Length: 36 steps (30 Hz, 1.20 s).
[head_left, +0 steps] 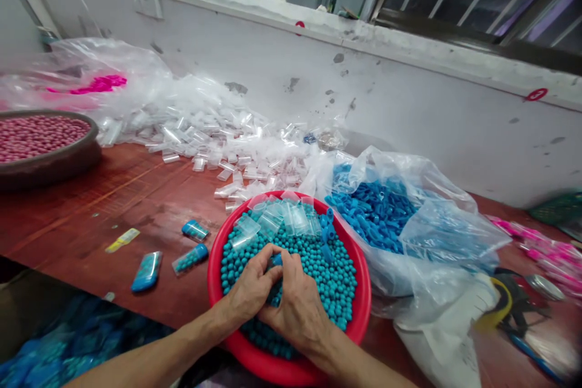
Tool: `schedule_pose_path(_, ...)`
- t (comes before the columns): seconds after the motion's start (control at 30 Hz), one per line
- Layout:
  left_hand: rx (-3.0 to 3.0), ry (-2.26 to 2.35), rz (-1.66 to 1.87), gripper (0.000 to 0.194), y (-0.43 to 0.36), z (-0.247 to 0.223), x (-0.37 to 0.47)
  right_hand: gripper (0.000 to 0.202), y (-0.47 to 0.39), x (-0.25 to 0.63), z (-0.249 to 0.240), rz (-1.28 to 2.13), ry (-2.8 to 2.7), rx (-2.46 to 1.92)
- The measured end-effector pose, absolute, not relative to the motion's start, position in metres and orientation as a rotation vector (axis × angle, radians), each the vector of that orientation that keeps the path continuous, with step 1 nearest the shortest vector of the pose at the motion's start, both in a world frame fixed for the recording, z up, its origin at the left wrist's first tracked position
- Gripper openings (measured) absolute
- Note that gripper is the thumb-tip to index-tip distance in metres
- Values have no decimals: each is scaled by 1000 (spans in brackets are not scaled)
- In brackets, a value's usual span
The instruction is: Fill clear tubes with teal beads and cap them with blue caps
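My left hand (pixel 255 284) and my right hand (pixel 299 309) meet over a red basin (pixel 365 294) filled with teal beads (pixel 336 279). The fingers of both are closed around a small blue plastic piece (pixel 276 260), mostly hidden by them. Lying on the beads just beyond are clear flat plastic sleeves (pixel 295 218) and a few blue plastic caps (pixel 327 233). Left of the basin, bead-filled clear cases with blue ends rest on the table: one case (pixel 148 271), a second case (pixel 191 259) and a third case (pixel 195 230).
Many clear sleeves (pixel 218 133) are heaped at the back. A plastic bag (pixel 436 224) of blue caps (pixel 377 206) stands right of the basin. A brown tray (pixel 59 163) of pink beads sits left on the red table (pixel 113 200). Pink pieces (pixel 545 254) lie far right.
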<state>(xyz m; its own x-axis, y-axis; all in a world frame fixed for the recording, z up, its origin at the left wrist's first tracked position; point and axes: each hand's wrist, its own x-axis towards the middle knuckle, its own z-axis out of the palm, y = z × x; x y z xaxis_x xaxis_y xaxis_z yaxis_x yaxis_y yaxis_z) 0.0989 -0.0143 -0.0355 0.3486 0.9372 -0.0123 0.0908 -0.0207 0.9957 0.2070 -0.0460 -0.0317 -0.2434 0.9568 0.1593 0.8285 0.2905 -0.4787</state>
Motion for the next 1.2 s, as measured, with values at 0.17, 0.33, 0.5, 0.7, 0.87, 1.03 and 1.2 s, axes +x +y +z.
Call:
schedule_pose_path(0.17,1495,1027,883,19,-14,-31,95,70,-39,229,-17,667,-2215,-1514)
schedule_pose_path(0.33,1498,1236,922,33,-10,-19,47,53,-20,272,-13,761,-2207,-1545)
schedule_pose_path(0.5,1574,1621,1032,40,4,-19,-18,32,-16,277,-15,552,-2394,-1617)
schedule_pose_path(0.7,1940,2039,1079,45,5,-19,-19,44,-15,245,-12,368,-2627,-1751)
schedule_pose_path(0.87,2161,1493,953,30,-15,-28,36,23,-8,239,-26,404,-2698,-1688)
schedule_pose_path(1.03,2248,1332,684,29,-25,-40,65,12,-15,248,-33,701,-2569,-1717)
schedule_pose_path(1.2,2259,1309,538,30,-26,-37,63,14,-16,254,-32,1012,-2449,-1678)
